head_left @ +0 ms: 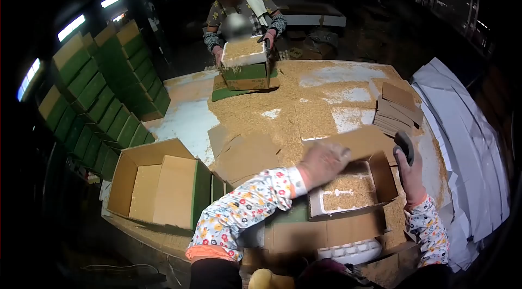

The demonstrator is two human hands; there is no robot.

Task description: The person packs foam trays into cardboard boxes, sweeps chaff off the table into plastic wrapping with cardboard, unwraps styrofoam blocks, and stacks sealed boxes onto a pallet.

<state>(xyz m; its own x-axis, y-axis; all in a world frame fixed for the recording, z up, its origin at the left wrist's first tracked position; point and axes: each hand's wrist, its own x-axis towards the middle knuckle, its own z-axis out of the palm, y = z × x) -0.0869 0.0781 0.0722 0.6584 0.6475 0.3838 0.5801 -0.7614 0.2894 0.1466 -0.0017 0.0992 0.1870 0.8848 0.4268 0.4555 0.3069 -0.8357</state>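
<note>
So on the far left there were stacks of green cartons (100, 98), and nearer the worker a big open carton (145, 185) with bare cardboard inside. Past that, across the table (190, 120), a co-worker (239, 11) had both hands on a white tray (244, 59) full of sawdust, right above another green box (247, 83).

The worker's left hand (323, 164) was a blur over the near open box (385, 177). Fingers looked kinda bunched, but I couldn't tell if they were gripping anything. That box sat right in front of the worker, with a white-edged insert (319, 203) inside and sawdust (353, 197) over most of it, white ridges poking through. I'd say they were mid-way through covering and levelling the stuff. Looked to me like the next move called for a light, flat palm over those bare ridges, minding the cardboard walls.

Below it was a white molded tray (350, 251) with rounded bumps. The right hand (411, 175) was raised just right of the box, something dark (404, 145) at its fingers; gripped or worn, no idea. White sheets (462, 153) lay along the far right.
</note>
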